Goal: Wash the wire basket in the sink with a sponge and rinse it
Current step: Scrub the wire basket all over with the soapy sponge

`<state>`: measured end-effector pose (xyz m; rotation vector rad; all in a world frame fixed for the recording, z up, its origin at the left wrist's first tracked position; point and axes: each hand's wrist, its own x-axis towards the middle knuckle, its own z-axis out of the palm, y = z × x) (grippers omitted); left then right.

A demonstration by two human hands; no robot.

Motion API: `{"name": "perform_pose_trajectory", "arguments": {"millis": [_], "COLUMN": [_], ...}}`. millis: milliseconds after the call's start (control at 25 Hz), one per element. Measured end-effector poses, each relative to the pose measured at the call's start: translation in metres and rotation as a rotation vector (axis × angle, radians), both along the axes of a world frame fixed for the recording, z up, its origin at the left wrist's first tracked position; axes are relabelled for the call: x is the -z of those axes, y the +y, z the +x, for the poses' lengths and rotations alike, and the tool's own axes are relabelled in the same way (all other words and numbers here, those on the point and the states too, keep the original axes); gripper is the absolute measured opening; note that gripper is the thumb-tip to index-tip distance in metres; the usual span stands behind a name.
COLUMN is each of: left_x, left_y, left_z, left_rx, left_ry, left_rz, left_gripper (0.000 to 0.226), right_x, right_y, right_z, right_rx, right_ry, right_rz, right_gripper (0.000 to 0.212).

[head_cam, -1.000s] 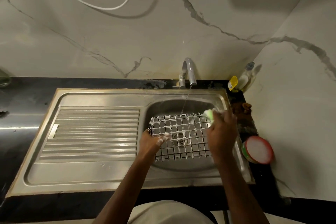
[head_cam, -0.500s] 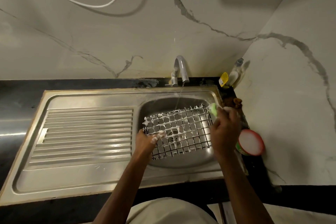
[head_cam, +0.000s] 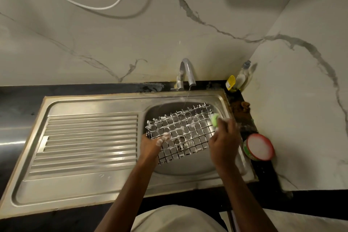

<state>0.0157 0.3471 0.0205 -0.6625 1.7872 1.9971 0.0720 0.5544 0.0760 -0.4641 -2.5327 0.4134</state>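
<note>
While a thin stream falls from the tap (head_cam: 186, 69), the wire basket (head_cam: 180, 130) lies tilted over the sink (head_cam: 94, 103) bowl, long axis running from the near-left corner up to the far-right corner. Left hand (head_cam: 152, 145) grips the basket's near-left edge, fingers curled over the soapy wire. Right hand (head_cam: 224, 143) holds the green sponge (head_cam: 214, 119) against the basket's far-right corner. Judgement: scrubbing step; remaining wire lies left of the sponge.
</note>
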Motion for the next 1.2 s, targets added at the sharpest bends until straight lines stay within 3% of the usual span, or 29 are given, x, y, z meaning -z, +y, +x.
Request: {"name": "perform_pose_trajectory", "arguments": {"millis": [40,80,120,160,200,240,280,360,400,440,520,640,680,800,840,1040,1120,1200], "left_x": [0.009,0.01,0.005,-0.002,-0.002,-0.005,-0.006,0.006,0.011,0.01,0.012,0.018,0.018,-0.005,-0.002,0.004,-0.002,0.0], "left_y": [0.0,0.001,0.001,0.005,0.005,0.006,0.006,0.006,0.006,0.005,0.005,-0.002,-0.005,-0.009,-0.008,-0.01,-0.01,-0.007], "left_z": [-0.003,-0.004,-0.005,-0.002,-0.002,0.0,0.002,0.0,-0.003,-0.005,-0.005,-0.004,-0.004,-0.001,-0.002,-0.002,0.0,0.001], "left_rx": [-0.021,-0.027,0.002,0.006,0.02,0.012,0.023,-0.014,-0.031,-0.012,0.008,-0.008,-0.016,-0.038,-0.043,-0.084,-0.088,-0.084], "left_ry": [0.001,-0.003,0.003,-0.004,-0.012,-0.008,-0.011,0.003,0.031,0.048,0.074,0.074,0.048,0.001,0.006,0.008,-0.018,-0.045], "left_rz": [0.038,0.019,0.0,0.016,0.023,0.023,0.002,0.016,0.012,0.003,-0.037,-0.034,-0.02,-0.061,-0.054,-0.046,-0.042,-0.028], "left_gripper": [0.074,0.102,0.115,0.091,0.049,0.022,0.028,0.097,0.118,0.116,0.087,0.099,0.088,0.024,0.016,0.042,0.046,0.027], "right_x": [0.009,0.018,0.027,0.028,0.024,0.018,0.012,0.003,0.007,0.017,0.034,0.031,0.026,0.021,0.028,0.053,0.041,0.031], "right_y": [-0.017,-0.034,-0.044,-0.043,-0.034,-0.02,-0.005,0.007,-0.003,-0.02,-0.048,-0.027,-0.012,0.008,-0.002,-0.036,-0.004,0.024], "right_z": [0.006,0.015,0.023,0.027,0.024,0.017,0.011,0.003,0.005,0.011,0.026,0.024,0.018,0.005,0.006,0.033,0.022,0.012], "right_rx": [-0.062,-0.122,-0.206,-0.253,-0.235,-0.157,-0.081,0.048,0.022,-0.045,-0.249,-0.247,-0.176,-0.055,-0.076,-0.384,-0.226,-0.082], "right_ry": [-0.03,-0.042,-0.044,-0.03,-0.034,-0.015,0.0,0.014,0.023,0.026,0.01,-0.002,-0.012,-0.001,0.025,0.039,0.034,0.014], "right_rz": [-0.032,-0.041,-0.041,-0.01,0.04,0.083,0.059,0.002,0.018,0.042,0.09,0.11,0.111,0.128,0.129,0.174,0.134,0.06], "right_gripper": [0.036,0.03,0.026,0.029,0.03,0.029,0.032,0.04,0.04,0.039,0.036,0.033,0.034,0.034,0.033,0.035,0.031,0.032]}}
